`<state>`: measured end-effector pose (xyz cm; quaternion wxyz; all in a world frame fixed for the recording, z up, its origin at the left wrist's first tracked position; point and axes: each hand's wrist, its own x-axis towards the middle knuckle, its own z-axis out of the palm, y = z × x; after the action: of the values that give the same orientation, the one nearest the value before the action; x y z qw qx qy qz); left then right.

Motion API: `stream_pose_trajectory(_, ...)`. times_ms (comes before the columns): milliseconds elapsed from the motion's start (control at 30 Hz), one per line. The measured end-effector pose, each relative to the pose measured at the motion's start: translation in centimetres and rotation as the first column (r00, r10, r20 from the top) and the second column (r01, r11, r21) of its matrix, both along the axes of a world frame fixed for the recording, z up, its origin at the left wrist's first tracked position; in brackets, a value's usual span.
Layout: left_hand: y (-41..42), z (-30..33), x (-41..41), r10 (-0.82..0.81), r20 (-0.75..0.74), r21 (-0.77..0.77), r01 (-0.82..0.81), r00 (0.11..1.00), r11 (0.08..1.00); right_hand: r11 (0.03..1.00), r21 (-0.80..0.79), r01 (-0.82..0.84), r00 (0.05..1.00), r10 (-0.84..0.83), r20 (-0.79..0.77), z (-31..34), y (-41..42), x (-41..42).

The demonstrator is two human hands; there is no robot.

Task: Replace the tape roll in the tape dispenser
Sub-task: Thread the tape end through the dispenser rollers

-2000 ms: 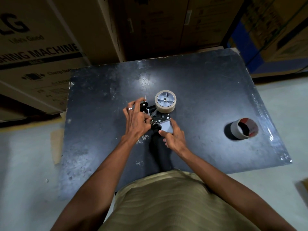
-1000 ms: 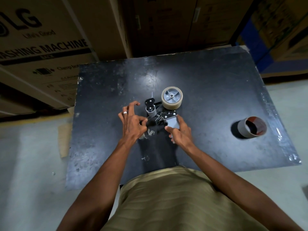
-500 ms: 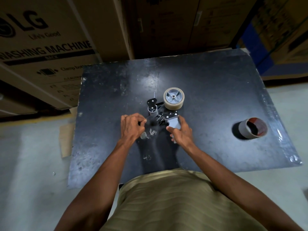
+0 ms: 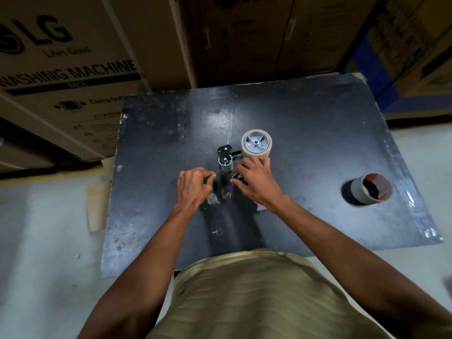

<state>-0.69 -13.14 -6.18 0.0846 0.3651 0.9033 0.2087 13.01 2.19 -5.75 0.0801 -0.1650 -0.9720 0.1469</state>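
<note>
Scuffed black table (image 4: 305, 133), cardboard boxes (image 4: 73, 77) behind. Tan tape roll (image 4: 256, 146) sits on the dispenser (image 4: 225, 155); right hand (image 4: 254, 182) grips the dispenser, left hand (image 4: 194, 188) is curled, hold unclear.

Tape dispenser (image 4: 226, 159) lies mid-table (image 4: 305, 148), slightly toward the far edge, with the tape roll (image 4: 256, 146) mounted on its far-right end. Left hand (image 4: 193, 188) sits just left of the dispenser, right hand (image 4: 254, 181) on it, fingertips at the roll. Empty core (image 4: 370, 189) stands well apart, near the right edge. Cardboard boxes (image 4: 73, 69) stand behind the far edge.
</note>
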Motion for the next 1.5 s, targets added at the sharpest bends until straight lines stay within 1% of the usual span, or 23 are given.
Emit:
stream_pose_trajectory(200,-0.1,-0.4,-0.3,-0.01,-0.016,-0.009,0.01,1.0,1.0,0.98,-0.166,-0.109,0.994,0.107,-0.022,-0.3,1.6,-0.5)
stream_pose_trajectory(300,0.0,-0.6,-0.6,-0.012,-0.024,-0.027,0.011,1.0,1.0,0.964,-0.199,-0.174,0.985,0.17,-0.037,0.1,2.3,-0.8)
stream_pose_trajectory(367,0.1,-0.7,-0.8,-0.018,-0.028,-0.034,0.017,0.999,0.999,0.96,-0.205,-0.191,0.981,0.183,-0.059,0.3,2.5,-0.9)
stream_pose_trajectory(700,0.0,-0.9,-1.1,-0.047,-0.034,-0.06,0.045,0.998,0.997,0.992,-0.12,-0.041,0.996,0.03,-0.089,-0.3,1.2,-1.6)
stream_pose_trajectory(833,0.0,-0.8,-0.9,-0.045,-0.032,-0.053,0.043,0.998,0.998,0.992,-0.116,0.046,0.992,-0.059,-0.111,-0.4,0.6,-2.1)
stream_pose_trajectory(900,0.1,-0.8,-0.8,-0.04,-0.036,-0.054,0.038,0.999,0.998,0.989,-0.124,0.083,0.991,-0.095,-0.095,-0.6,0.7,-2.3)
stream_pose_trajectory(967,0.1,-0.8,-0.8,-0.041,-0.035,-0.056,0.039,0.999,0.998,0.986,-0.139,0.087,0.991,-0.099,-0.085,-0.9,0.8,-2.3)
stream_pose_trajectory(1067,0.2,-0.7,-0.8,-0.046,-0.01,-0.041,0.046,0.999,0.998,0.983,-0.165,0.087,0.988,-0.106,-0.112,-1.0,0.9,-1.4)
stream_pose_trajectory(1133,0.2,-0.7,-1.0,-0.059,0.03,-0.03,0.06,0.998,0.998,0.972,-0.182,0.146,0.978,-0.169,-0.118,-0.9,0.8,0.0)
stream_pose_trajectory(1200,0.2,-0.7,-1.2,-0.064,0.073,-0.025,0.066,0.995,0.998,0.949,-0.17,0.266,0.95,-0.288,-0.12,-0.8,0.7,1.5)
stream_pose_trajectory(1233,0.2,-0.6,-1.3,-0.058,0.095,-0.021,0.06,0.994,0.998,0.921,-0.187,0.343,0.926,-0.365,-0.098,-0.8,0.6,2.1)
stream_pose_trajectory(1267,0.3,-0.5,-1.3,-0.048,0.114,-0.014,0.05,0.992,0.999,0.872,-0.249,0.42,0.894,-0.445,-0.051,-1.2,0.7,2.7)
stream_pose_trajectory(1300,0.3,-0.4,-1.3,-0.036,0.129,-0.007,0.037,0.991,0.999,0.797,-0.356,0.489,0.858,-0.512,0.033,-1.5,0.8,3.1)
stream_pose_trajectory(1333,0.4,-0.3,-1.3,-0.022,0.14,-0.003,0.023,0.99,1.0,0.677,-0.491,0.549,0.819,-0.554,0.152,-1.6,1.0,3.4)
stream_pose_trajectory(1367,0.6,-0.1,-1.3,-0.007,0.146,-0.003,0.007,0.989,1.0,0.506,-0.631,0.587,0.781,-0.558,0.28,-1.5,1.3,3.5)
stream_pose_trajectory(1400,0.7,0.1,-1.3,0.012,0.153,-0.007,-0.011,0.988,1.0,0.311,-0.75,0.584,0.767,-0.513,0.385,-1.3,1.6,3.6)
stream_pose_trajectory(1433,0.8,0.3,-1.4,0.041,0.169,-0.015,-0.039,0.985,0.999,0.145,-0.816,0.56,0.774,-0.442,0.453,-1.0,1.8,3.7)
stream_pose_trajectory(1467,0.9,0.3,-1.6,0.079,0.195,-0.023,-0.076,0.978,0.997,0.039,-0.842,0.538,0.787,-0.381,0.486,-0.6,1.9,3.6)
stream_pose_trajectory(1500,0.9,0.2,-1.7,0.112,0.225,-0.028,-0.108,0.968,0.994,-0.03,-0.857,0.515,0.801,-0.34,0.493,-0.4,2.0,3.5)
